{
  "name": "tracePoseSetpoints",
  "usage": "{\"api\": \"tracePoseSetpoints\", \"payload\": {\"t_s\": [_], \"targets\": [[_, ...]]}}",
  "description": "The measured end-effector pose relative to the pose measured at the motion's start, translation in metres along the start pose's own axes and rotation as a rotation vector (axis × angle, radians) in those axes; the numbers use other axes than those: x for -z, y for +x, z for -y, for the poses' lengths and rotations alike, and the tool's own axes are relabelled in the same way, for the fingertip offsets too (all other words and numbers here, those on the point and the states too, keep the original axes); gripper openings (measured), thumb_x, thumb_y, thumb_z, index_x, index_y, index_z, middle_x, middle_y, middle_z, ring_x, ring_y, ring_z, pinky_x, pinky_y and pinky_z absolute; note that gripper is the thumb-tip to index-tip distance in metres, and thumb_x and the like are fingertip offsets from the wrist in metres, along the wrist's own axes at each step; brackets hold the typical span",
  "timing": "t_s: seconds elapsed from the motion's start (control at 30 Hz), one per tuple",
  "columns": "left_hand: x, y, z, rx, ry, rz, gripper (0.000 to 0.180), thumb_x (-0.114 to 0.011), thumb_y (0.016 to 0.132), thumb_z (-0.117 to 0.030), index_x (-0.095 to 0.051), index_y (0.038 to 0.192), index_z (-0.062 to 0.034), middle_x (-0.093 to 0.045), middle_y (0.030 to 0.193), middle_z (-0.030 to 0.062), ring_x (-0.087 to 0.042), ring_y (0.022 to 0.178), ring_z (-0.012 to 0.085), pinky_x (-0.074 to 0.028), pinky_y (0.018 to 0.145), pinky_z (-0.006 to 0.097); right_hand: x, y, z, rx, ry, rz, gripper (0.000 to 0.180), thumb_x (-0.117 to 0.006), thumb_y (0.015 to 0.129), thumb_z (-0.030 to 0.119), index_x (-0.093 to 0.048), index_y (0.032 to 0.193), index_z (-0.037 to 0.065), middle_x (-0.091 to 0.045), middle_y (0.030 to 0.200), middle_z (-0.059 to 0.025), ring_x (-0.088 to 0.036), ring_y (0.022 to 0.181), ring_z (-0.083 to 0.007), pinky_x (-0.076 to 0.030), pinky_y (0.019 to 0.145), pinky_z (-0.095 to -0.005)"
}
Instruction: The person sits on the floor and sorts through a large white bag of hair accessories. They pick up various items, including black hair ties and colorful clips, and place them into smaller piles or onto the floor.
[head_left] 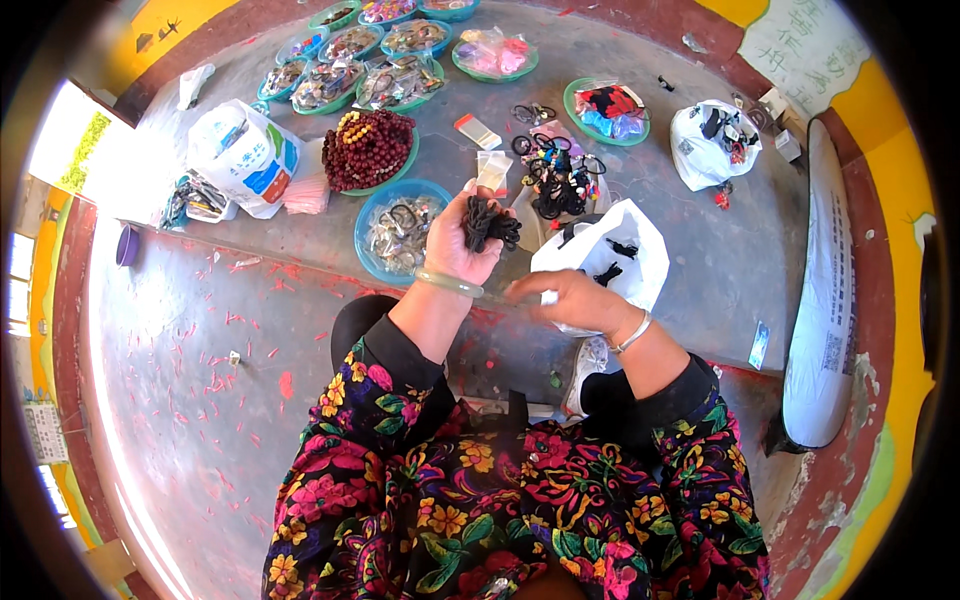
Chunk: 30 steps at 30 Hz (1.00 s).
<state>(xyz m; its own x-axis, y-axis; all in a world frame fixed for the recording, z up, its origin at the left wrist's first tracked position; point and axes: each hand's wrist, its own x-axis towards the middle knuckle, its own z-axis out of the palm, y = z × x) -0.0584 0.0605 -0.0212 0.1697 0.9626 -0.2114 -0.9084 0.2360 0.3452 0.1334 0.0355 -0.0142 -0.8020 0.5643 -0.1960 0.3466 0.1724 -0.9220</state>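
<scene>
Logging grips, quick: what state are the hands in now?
Left hand: closed around a black cord bundle.
Right hand: blurred at the tips; open or closed cannot be told.

1. Grey floor [190, 480], its left part strewn with small red scraps [286, 385]. A straight, step-like line [310, 273] crosses it from left to right.
2. Beyond the floor's far edge, a wall [170, 25] painted yellow above dark red. Near the far right corner, a white panel [800, 52] carries writing.
3. Along the right edge, a side wall [882, 300] in dark red and yellow, with peeling patches.
4. Near the far left corner, a bright opening [88, 148] shows greenery.
5. Along the left edge, a window [20, 256] and a strip of strong light [105, 400].
</scene>
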Motion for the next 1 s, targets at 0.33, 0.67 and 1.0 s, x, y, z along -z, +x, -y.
{"api": "tracePoseSetpoints", "payload": {"t_s": [0.33, 0.67, 1.0], "targets": [[-0.005, 0.002, 0.004, 0.035, -0.014, -0.002, 0.017, -0.055, 0.087, -0.021, -0.056, 0.083, -0.0044, -0.061, 0.069, 0.0064, -0.061, 0.074, 0.0248, -0.039, 0.032, 0.021, -0.020, -0.002, -0.012, -0.075, -0.385, 0.318, 0.056, -0.062, 0.077, 0.043, -0.051, 0.121, 0.011, -0.059, 0.103, -0.0106, -0.056, 0.098, -0.0200, -0.044, 0.084, -0.0369], [-0.007, -0.007, 0.019, 0.057, 0.095, -0.097, 0.020, -0.053, 0.088, -0.027, -0.055, 0.084, -0.0077, -0.058, 0.075, 0.0029, -0.059, 0.068, 0.0147, -0.039, 0.043, 0.022, -0.004, 0.008, 0.022, 0.219, 0.379, -0.677, 0.042, -0.070, 0.074, 0.010, -0.048, 0.110, 0.004, -0.060, 0.086, -0.0056, -0.057, 0.073, -0.0108, -0.047, 0.068, -0.0242], [-0.022, -0.013, 0.023, 0.116, 0.216, 0.032, 0.012, -0.059, 0.083, -0.011, -0.059, 0.094, -0.0077, -0.061, 0.087, 0.0021, -0.055, 0.075, 0.0122, -0.042, 0.060, 0.024, 0.014, 0.004, 0.004, 0.146, 0.351, -0.733, 0.030, -0.061, 0.079, 0.000, -0.049, 0.107, 0.004, -0.056, 0.083, 0.0000, -0.051, 0.072, -0.0026, -0.043, 0.063, -0.0187]]}}
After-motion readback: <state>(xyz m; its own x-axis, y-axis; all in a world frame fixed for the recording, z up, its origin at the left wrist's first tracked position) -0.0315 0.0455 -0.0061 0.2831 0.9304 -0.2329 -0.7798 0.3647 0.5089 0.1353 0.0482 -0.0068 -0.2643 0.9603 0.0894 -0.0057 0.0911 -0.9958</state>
